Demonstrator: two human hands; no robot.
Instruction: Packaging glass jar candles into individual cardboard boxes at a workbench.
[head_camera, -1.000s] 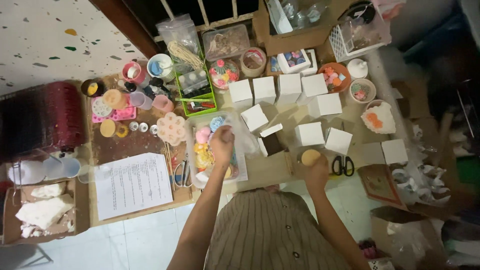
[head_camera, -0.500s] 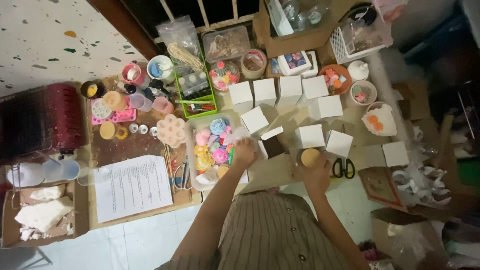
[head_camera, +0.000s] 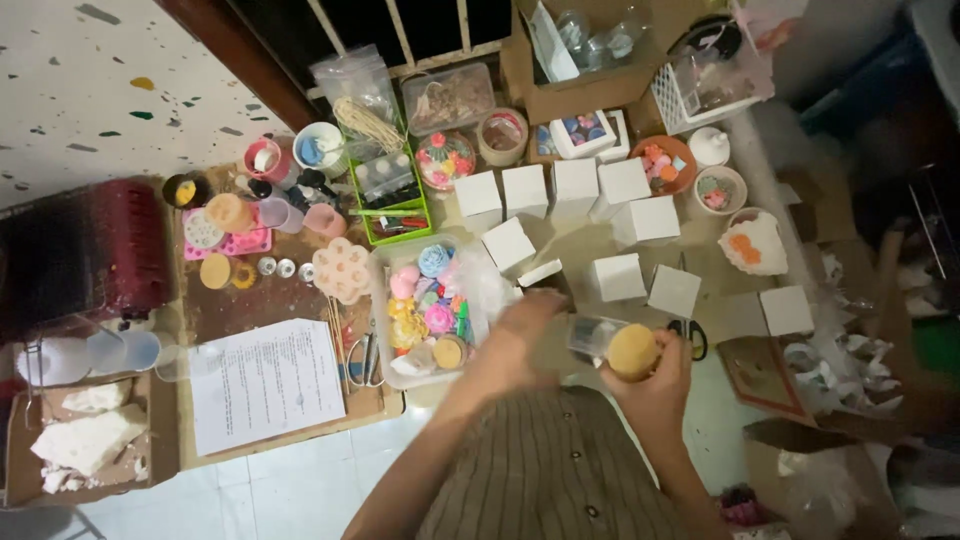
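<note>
My right hand (head_camera: 662, 385) grips a small clear jar (head_camera: 592, 336) with a round tan lid (head_camera: 633, 351), tipped on its side above the table's front edge. My left hand (head_camera: 522, 328) is blurred, just left of the jar and right of a clear plastic tray (head_camera: 381, 310). The tray holds several small colourful flower-shaped pieces (head_camera: 432, 296). The left fingers look curled, but whether they hold anything is hidden. An open white box (head_camera: 541, 272) lies just beyond the left hand.
Several shut white boxes (head_camera: 616, 277) stand across the table's middle and right. Black scissors (head_camera: 694, 337) lie beside my right hand, metal scissors (head_camera: 366, 356) and a printed sheet (head_camera: 264, 382) to the left. Bowls, moulds (head_camera: 341, 268) and a green tray (head_camera: 388, 200) crowd the back.
My left hand left the tray and swept right to the jar. My right hand lifted the jar off the table and tipped it toward me.
</note>
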